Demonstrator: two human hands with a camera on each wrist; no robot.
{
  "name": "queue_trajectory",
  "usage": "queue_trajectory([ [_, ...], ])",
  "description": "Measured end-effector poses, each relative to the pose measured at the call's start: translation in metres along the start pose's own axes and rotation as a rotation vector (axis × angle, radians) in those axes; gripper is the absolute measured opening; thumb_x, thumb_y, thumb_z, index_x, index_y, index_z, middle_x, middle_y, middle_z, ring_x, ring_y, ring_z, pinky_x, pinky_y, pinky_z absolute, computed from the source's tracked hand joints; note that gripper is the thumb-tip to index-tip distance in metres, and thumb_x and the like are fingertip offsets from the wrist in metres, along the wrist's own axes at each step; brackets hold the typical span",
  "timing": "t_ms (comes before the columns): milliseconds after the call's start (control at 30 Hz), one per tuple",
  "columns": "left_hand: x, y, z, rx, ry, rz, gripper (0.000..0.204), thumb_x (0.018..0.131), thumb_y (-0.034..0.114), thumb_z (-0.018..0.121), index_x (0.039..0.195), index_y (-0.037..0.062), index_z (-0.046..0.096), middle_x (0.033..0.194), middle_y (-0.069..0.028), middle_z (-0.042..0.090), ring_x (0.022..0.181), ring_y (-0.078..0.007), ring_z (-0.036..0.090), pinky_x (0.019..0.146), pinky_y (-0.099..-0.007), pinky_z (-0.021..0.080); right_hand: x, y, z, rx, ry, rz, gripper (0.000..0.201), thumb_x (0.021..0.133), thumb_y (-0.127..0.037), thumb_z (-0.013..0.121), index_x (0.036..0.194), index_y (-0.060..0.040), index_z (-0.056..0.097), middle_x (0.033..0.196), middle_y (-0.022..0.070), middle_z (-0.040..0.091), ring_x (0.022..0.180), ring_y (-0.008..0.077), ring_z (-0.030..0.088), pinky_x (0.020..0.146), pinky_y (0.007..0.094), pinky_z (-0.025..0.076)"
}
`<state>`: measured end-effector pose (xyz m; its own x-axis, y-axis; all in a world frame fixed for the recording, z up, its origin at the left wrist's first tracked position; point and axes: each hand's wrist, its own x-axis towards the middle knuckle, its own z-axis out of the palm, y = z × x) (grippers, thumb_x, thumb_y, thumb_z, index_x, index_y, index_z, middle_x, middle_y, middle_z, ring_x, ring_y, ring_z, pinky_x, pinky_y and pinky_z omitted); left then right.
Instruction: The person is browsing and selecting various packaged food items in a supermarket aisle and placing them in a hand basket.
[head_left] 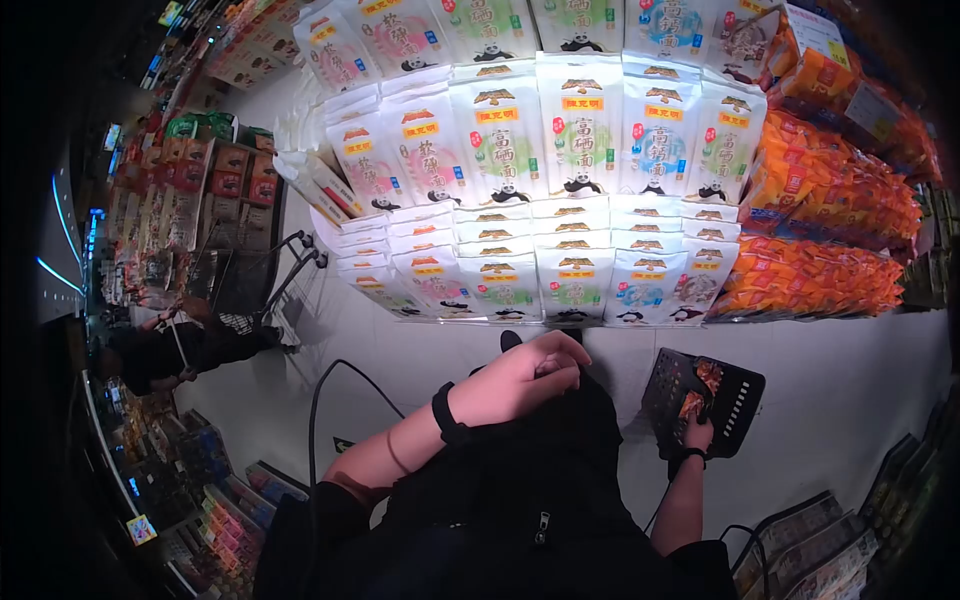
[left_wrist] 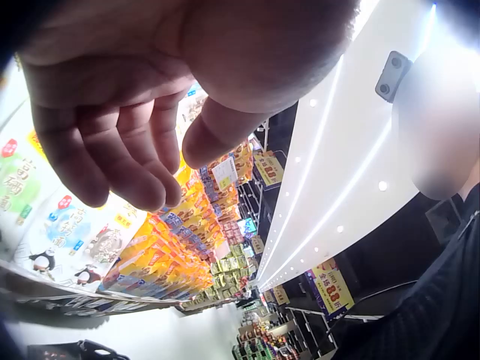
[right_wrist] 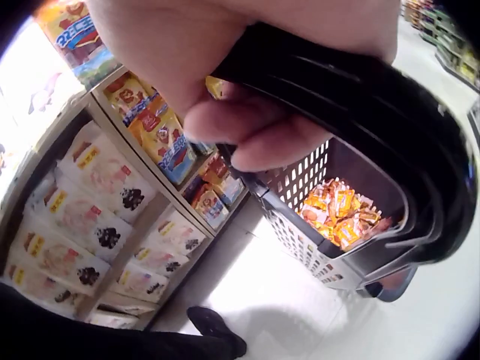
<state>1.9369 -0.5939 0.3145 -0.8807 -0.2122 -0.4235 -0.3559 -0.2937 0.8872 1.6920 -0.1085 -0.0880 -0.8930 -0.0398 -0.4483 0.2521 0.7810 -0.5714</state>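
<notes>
My left hand (head_left: pixel 525 375) hovers in front of my dark jacket, below the noodle shelf, fingers loosely curled and holding nothing. In the left wrist view the left hand (left_wrist: pixel 172 161) shows an empty palm, thumb apart from the fingers. My right hand (head_left: pixel 697 432) hangs at my side and grips the black handle (right_wrist: pixel 360 97) of a black plastic shopping basket (head_left: pixel 735 395). In the right wrist view the right hand's fingers (right_wrist: pixel 255 124) curl round that handle. Several orange snack packs (right_wrist: pixel 341 210) lie inside the basket (right_wrist: pixel 307 247).
Shelves of white panda-printed noodle packs (head_left: pixel 560 170) face me, with orange packs (head_left: pixel 830 230) to their right. A shopping cart (head_left: pixel 250 280) and another person (head_left: pixel 170 350) are in the aisle at left. Low shelves (head_left: pixel 810 545) stand at lower right and lower left.
</notes>
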Motion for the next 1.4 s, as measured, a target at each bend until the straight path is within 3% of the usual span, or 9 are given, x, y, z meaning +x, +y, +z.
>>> queue_trajectory([
  [67, 0.006, 0.004, 0.002, 0.0, -0.031, -0.002, 0.026, 0.11, 0.017, 0.062, 0.13, 0.0003, 0.062, 0.104, -0.0039, 0.069, 0.098, -0.0101, 0.064, 0.09, -0.0281, 0.052, 0.005, 0.01, 0.002, -0.119, 0.0, -0.029, 0.043, 0.097, -0.035, 0.073, 0.11, 0.006, 0.075, 0.093, 0.0262, 0.077, 0.091, 0.0433, 0.076, 0.083, 0.0491, 0.055],
  [200, 0.015, 0.009, 0.0, 0.099, -0.034, -0.031, 0.027, 0.109, 0.02, 0.062, 0.132, 0.0041, 0.061, 0.104, -0.0032, 0.068, 0.096, -0.01, 0.063, 0.089, -0.0289, 0.051, 0.014, 0.019, 0.002, -0.011, -0.105, -0.02, 0.045, 0.099, -0.03, 0.072, 0.129, 0.003, 0.071, 0.11, 0.0222, 0.079, 0.104, 0.0351, 0.077, 0.093, 0.0432, 0.055],
  [367, 0.018, 0.0, -0.017, 0.072, -0.081, -0.046, 0.027, 0.11, 0.019, 0.061, 0.132, 0.0048, 0.06, 0.106, -0.0006, 0.065, 0.099, -0.0077, 0.06, 0.09, -0.0273, 0.05, 0.006, 0.016, 0.012, 0.135, -0.134, -0.058, 0.041, 0.101, -0.028, 0.071, 0.119, 0.0083, 0.072, 0.103, 0.0141, 0.078, 0.093, 0.0259, 0.071, 0.091, 0.0396, 0.054],
  [500, 0.007, -0.009, -0.05, 0.079, -0.086, 0.033, 0.029, 0.11, 0.019, 0.06, 0.134, 0.0033, 0.056, 0.104, -0.0008, 0.066, 0.098, -0.0075, 0.061, 0.089, -0.0271, 0.051, -0.024, -0.01, 0.036, 0.047, -0.126, -0.015, 0.044, 0.102, -0.03, 0.071, 0.122, 0.0096, 0.071, 0.112, 0.0191, 0.079, 0.102, 0.029, 0.074, 0.092, 0.0416, 0.055],
  [733, -0.044, -0.026, -0.149, -0.123, -0.147, 0.062, 0.025, 0.11, 0.012, 0.056, 0.132, 0.0002, 0.055, 0.105, -0.0042, 0.066, 0.102, -0.0087, 0.062, 0.093, -0.0274, 0.051, -0.12, -0.072, 0.107, 0.004, -0.16, -0.089, 0.045, 0.101, -0.033, 0.073, 0.121, 0.0066, 0.073, 0.106, 0.0164, 0.08, 0.099, 0.0275, 0.075, 0.091, 0.0416, 0.055],
  [900, -0.114, -0.033, -0.246, -0.05, -0.126, 0.2, 0.023, 0.11, 0.009, 0.056, 0.132, 0.0014, 0.057, 0.11, -0.0033, 0.065, 0.103, -0.0088, 0.063, 0.094, -0.0277, 0.052, -0.202, -0.114, 0.161, -0.214, -0.175, -0.118, 0.055, 0.095, -0.039, 0.078, 0.125, 0.0073, 0.072, 0.119, 0.0243, 0.078, 0.11, 0.0371, 0.075, 0.097, 0.0446, 0.055],
  [1100, -0.19, -0.06, -0.348, -0.101, -0.045, 0.245, 0.025, 0.112, 0.015, 0.058, 0.133, 0.002, 0.058, 0.113, -0.003, 0.065, 0.103, -0.01, 0.064, 0.092, -0.029, 0.054, -0.314, -0.213, 0.234, -0.531, -0.218, -0.012, 0.048, 0.088, -0.041, 0.083, 0.108, 0.0029, 0.078, 0.1, 0.0218, 0.08, 0.102, 0.037, 0.078, 0.088, 0.0459, 0.058],
  [1167, -0.212, -0.062, -0.373, -0.142, -0.034, 0.253, 0.026, 0.112, 0.017, 0.059, 0.134, 0.0026, 0.059, 0.113, -0.003, 0.066, 0.103, -0.0104, 0.064, 0.092, -0.0291, 0.054, -0.279, -0.13, 0.265, -0.458, -0.267, -0.032, 0.049, 0.086, -0.042, 0.086, 0.107, 0.0016, 0.079, 0.096, 0.0203, 0.08, 0.098, 0.0357, 0.079, 0.087, 0.0452, 0.058],
  [1400, -0.244, -0.084, -0.434, -0.172, 0.019, 0.301, 0.024, 0.111, 0.015, 0.061, 0.131, 0.0036, 0.06, 0.112, -0.0035, 0.067, 0.103, -0.0104, 0.064, 0.095, -0.0289, 0.054, -0.35, -0.233, 0.271, -0.67, -0.175, -0.135, 0.043, 0.087, -0.034, 0.084, 0.113, -0.002, 0.074, 0.108, 0.0197, 0.079, 0.109, 0.0376, 0.075, 0.096, 0.0446, 0.057],
])
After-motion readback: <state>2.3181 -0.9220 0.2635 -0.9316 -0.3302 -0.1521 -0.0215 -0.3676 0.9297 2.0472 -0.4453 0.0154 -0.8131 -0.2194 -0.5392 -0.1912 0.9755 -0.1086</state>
